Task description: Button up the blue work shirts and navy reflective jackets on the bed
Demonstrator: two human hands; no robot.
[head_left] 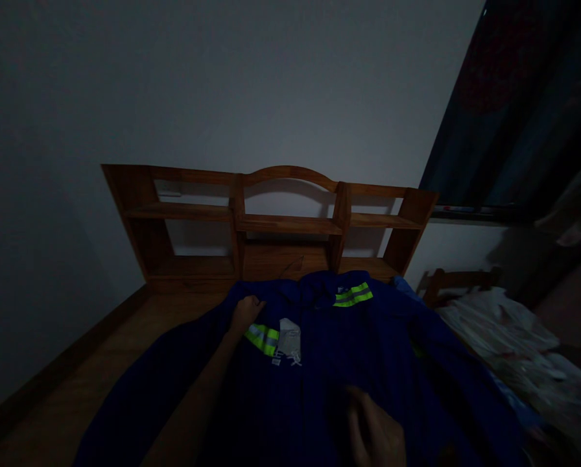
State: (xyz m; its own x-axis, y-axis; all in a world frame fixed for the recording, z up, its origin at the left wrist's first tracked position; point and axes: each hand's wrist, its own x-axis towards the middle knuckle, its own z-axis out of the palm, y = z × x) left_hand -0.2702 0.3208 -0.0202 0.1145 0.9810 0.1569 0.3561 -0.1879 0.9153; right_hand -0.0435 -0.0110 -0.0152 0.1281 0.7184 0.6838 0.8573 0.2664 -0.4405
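Observation:
A dark blue work jacket (329, 363) with yellow-green reflective strips (353, 294) lies spread on a wooden bed platform (139, 337). My left hand (246, 312) reaches far forward and pinches the jacket's cloth near its shoulder, beside a reflective strip and a grey printed patch (288, 340). My right hand (375, 431) is low and close to the camera, resting on the jacket's middle; it is dark and blurred, and its fingers are hard to read.
A wooden headboard with open shelves (271, 224) stands against the grey wall behind the jacket. Pale crumpled cloth or bags (504, 324) lie heaped at the right, near a wooden chair back (458, 280). A dark curtain (528, 110) hangs at the upper right.

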